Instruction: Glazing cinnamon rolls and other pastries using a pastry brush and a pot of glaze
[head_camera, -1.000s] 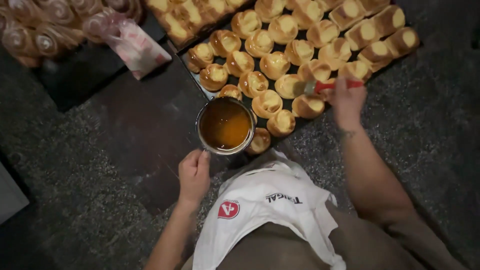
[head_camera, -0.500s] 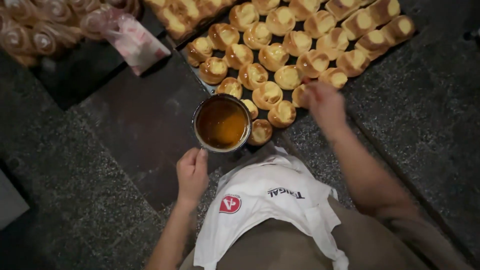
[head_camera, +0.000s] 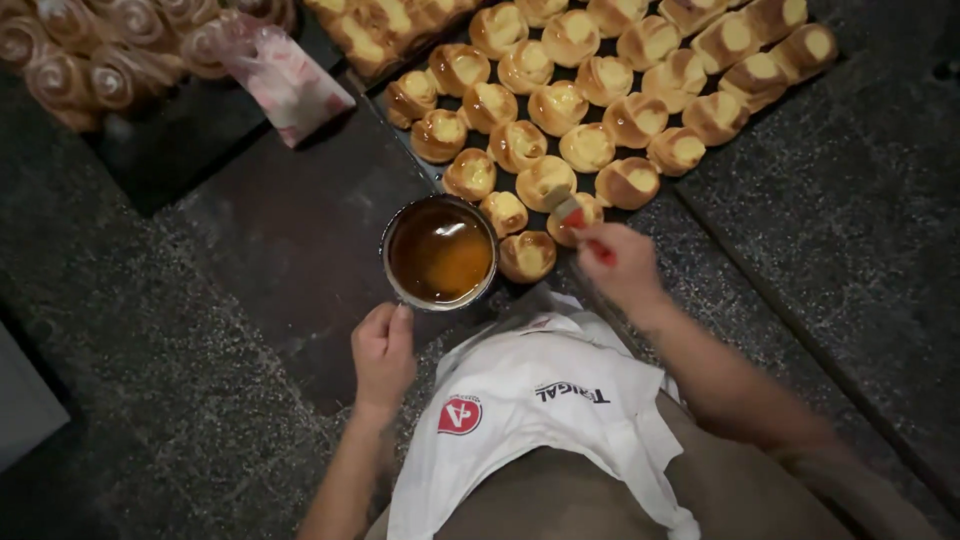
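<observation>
Right hand grips a red-handled pastry brush over the tray's near-edge buns. Left hand, loosely curled, steadies the glaze tin on the bench. Recommended: light, even strokes, drained brush.

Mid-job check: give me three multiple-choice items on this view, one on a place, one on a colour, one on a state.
1. Where is the pot relative to the left hand?
A. just beyond its fingertips
B. under the wrist
C. on the spiral rolls

2. What colour is the brush handle?
A. blue
B. red
C. green

3. What is the right hand doing?
A. resting flat
B. lifting the pot
C. gripping the brush over the buns

Answers: 1 A, the pot sits just past the fingers; 2 B, red shows in the fist; 3 C, fingers wrap the handle, bristles at the nearest buns.
</observation>
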